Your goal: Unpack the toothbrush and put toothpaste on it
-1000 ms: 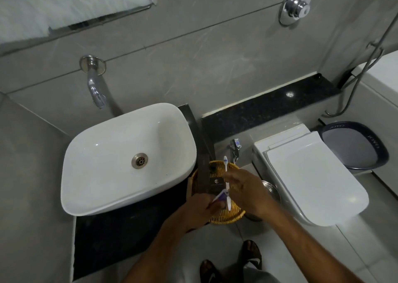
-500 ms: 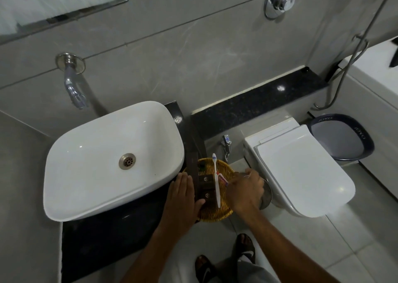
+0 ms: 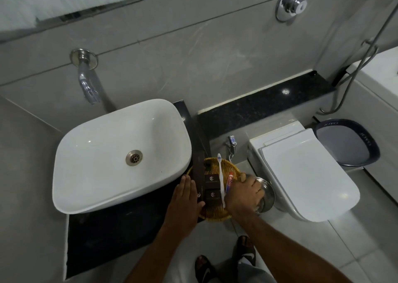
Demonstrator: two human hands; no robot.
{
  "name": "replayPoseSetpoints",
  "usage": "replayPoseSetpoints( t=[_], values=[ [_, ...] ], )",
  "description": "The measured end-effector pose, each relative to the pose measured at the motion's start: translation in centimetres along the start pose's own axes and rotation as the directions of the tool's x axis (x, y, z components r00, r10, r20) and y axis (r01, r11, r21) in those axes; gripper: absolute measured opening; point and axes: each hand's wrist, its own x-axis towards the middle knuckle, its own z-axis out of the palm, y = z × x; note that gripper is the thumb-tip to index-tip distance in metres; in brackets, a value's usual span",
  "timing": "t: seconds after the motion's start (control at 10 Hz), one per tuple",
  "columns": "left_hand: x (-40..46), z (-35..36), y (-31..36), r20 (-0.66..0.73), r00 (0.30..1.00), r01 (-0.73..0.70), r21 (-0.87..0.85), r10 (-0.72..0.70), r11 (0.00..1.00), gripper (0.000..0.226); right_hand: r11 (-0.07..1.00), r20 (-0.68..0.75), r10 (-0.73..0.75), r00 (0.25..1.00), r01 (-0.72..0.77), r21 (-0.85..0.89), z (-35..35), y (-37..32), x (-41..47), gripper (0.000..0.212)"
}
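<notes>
A white toothbrush lies unwrapped across the round woven basket, its head pointing away from me. Just right of it, a red and blue toothpaste tube rests at a slant on the basket. My right hand is curled over the basket's right rim, fingers closed around the tube's near end. My left hand lies flat and holds nothing, fingers straight, against the basket's left side on the black counter.
Small dark boxes sit in the basket. A white basin with a wall tap stands on the left. A steel bin lid, a closed toilet and a dark blue tub are on the right.
The toothbrush has gone from my right hand down onto the basket. The toothpaste left my left hand, which now lies flat beside the basket. My right hand now grips the tube.
</notes>
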Motion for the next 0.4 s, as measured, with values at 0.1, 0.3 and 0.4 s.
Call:
replayPoseSetpoints(
  t=[0.1,0.3,0.4],
  values=[
    [-0.3,-2.0,0.0,-0.194,0.976,-0.1,-0.011,0.096,0.995,0.068,0.994,-0.11,-0.104,0.988,0.108,0.035,-1.4,0.6,-0.2,0.04],
    [4.5,-16.5,-4.8,-0.583,0.807,-0.063,0.07,0.092,0.996,0.063,0.853,-0.51,-0.452,0.731,0.521,-0.009,-14.9,-6.9,3.5,0.047],
    [6.5,-26.8,-8.4,-0.745,0.667,0.085,0.09,0.01,0.992,0.068,0.729,-0.721,-0.54,0.435,0.669,-0.143,-24.9,-13.3,3.7,0.056]
  ],
)
